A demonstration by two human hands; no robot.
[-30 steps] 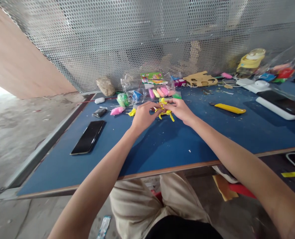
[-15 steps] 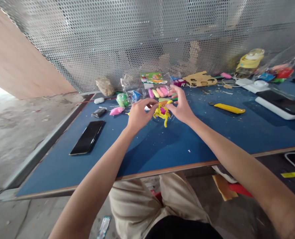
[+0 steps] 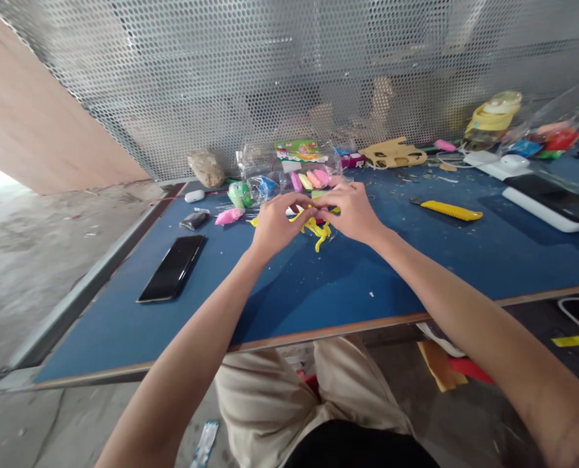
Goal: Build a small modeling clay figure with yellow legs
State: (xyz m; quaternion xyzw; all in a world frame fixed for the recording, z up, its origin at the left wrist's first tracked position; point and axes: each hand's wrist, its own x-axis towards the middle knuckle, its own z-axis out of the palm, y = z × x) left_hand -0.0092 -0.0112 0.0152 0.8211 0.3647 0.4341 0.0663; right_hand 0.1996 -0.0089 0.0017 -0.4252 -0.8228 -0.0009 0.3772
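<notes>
- While both hands meet above the blue worktop (image 3: 319, 286), the left hand (image 3: 272, 224) and right hand (image 3: 352, 211) pinch a yellow clay figure (image 3: 315, 229) between their fingers.
- Thin yellow limbs hang from the figure just over the worktop; a pink bit seems pressed into it, though the view is too small to be sure.
- Behind the hands lie clay packets (image 3: 309, 179); a black phone (image 3: 172, 266) rests well to the left, a yellow utility knife (image 3: 448, 209) to the right.
</notes>
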